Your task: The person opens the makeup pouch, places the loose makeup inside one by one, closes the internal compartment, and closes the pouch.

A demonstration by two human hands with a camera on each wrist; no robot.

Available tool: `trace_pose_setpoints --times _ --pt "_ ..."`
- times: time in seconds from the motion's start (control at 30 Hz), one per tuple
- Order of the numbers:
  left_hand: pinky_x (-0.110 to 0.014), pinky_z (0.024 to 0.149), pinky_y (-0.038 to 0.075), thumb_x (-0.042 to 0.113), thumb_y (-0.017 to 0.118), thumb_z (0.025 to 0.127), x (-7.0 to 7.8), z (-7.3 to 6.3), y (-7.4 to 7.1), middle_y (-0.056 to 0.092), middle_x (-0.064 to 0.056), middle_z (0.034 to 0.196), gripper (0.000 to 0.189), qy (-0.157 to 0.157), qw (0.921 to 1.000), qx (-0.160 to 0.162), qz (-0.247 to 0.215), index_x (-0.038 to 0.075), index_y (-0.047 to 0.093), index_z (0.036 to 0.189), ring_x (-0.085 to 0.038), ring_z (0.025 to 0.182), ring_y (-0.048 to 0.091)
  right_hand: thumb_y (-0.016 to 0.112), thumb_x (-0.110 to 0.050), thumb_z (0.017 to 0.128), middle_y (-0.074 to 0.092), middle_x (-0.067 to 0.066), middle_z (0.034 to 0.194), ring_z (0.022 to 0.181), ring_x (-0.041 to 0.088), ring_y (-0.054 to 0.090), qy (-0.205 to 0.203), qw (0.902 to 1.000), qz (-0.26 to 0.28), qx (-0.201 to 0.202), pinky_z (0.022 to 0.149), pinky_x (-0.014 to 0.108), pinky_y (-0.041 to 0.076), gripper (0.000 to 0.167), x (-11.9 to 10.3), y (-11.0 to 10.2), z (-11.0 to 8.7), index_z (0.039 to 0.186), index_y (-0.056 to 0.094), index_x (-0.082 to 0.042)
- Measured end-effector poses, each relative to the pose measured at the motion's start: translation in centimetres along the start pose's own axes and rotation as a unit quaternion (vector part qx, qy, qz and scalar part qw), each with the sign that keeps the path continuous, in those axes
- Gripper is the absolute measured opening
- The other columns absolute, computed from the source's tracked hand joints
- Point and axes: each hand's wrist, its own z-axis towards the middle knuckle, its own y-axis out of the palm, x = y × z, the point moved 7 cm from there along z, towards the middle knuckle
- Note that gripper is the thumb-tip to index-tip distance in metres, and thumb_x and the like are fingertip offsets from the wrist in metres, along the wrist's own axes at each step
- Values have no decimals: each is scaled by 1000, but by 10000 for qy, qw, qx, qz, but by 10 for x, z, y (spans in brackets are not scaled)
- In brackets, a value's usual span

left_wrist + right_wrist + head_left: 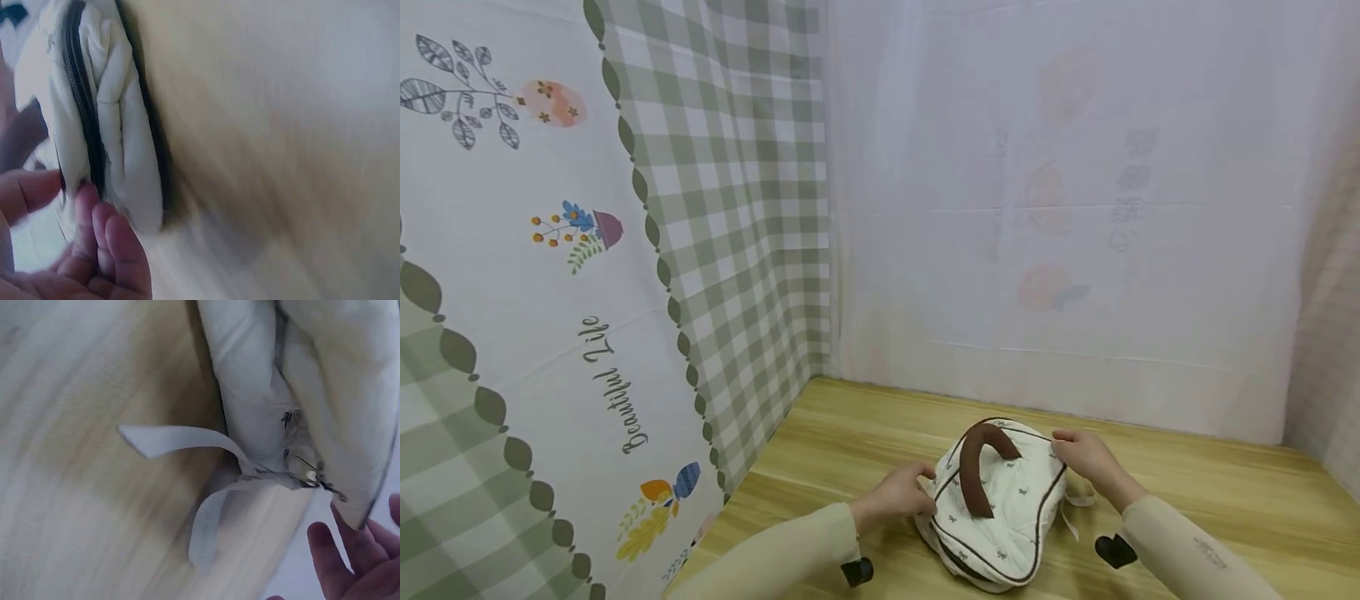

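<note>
A small white cloth bag (1018,529) printed with tiny bows lies on the table, edged in dark piping. Its arched brown handle (972,475) faces up. My left hand (895,498) is at the bag's left side; in the left wrist view its thumb and fingertips pinch the edge beside the dark zipper (81,103). At the far right corner, my right hand (1088,460) holds the bag's edge between thumb and fingers. Close to that hand, two pale ribbon ends (178,439) hang from the bag's side over the table.
The wooden table (842,425) extends around the bag. A green checked cloth (722,167) hangs along the left side, and a white curtain (925,250) stands behind the table's back edge. Dark pieces (1115,551) show at both sleeve cuffs.
</note>
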Motion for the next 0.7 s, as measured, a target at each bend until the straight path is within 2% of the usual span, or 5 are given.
trace_pose_setpoints --times 0.2,0.3,0.4,0.53,0.7 --pt "-24 58 43 2 79 73 10 -18 18 59 3 68 26 160 9983 122 547 7 63 93 -7 61 52 43 -17 105 47 39 136 128 56 39 -250 9992 257 -180 101 61 38 55 -8 7 5 144 29 19" --pt "-22 61 44 8 79 73 12 -24 24 60 6 67 19 280 9960 93 849 9 65 86 -5 61 52 45 -16 105 49 38 134 126 54 43 -373 9989 251 -123 100 60 41 55 -13 9 2 144 30 20" --pt "-22 56 43 16 76 79 14 -24 23 62 6 62 11 386 9944 120 979 11 66 80 -5 56 52 48 -13 104 51 38 131 123 52 48 -535 9985 122 46 98 58 43 52 -16 10 -5 141 34 20" --pt "-25 50 40 28 70 90 15 -10 7 63 6 64 17 446 9915 356 1166 15 68 79 -7 54 52 51 -15 103 54 36 130 119 49 53 -607 9976 -176 277 95 57 45 51 -19 11 -22 139 40 19" --pt "-28 57 46 31 69 94 18 25 -16 61 7 80 18 608 9867 675 1348 14 69 93 -8 67 54 56 -21 102 58 33 126 114 46 58 -386 9981 -190 430 92 53 48 55 -21 16 -51 138 43 18"
